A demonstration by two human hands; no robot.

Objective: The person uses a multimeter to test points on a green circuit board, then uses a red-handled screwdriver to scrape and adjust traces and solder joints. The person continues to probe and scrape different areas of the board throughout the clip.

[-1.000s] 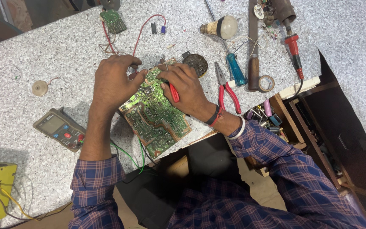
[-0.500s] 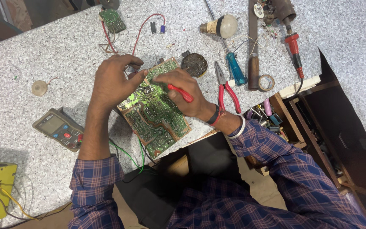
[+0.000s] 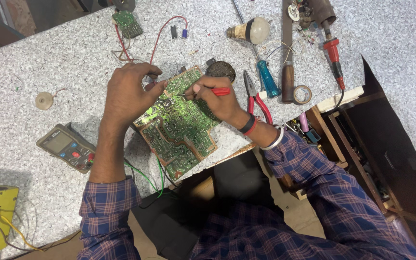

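Green circuit board (image 3: pixel 179 127) lies solder-side up at near edge of speckled worktop (image 3: pixel 49 58). Left hand (image 3: pixel 128 94) curled over board's far-left corner, gripping it. Right hand (image 3: pixel 217 98) pinches red-handled probe (image 3: pixel 217 91), tip on board's far end. Multimeter (image 3: pixel 66 147) left of board; red pliers (image 3: pixel 256 98) right.
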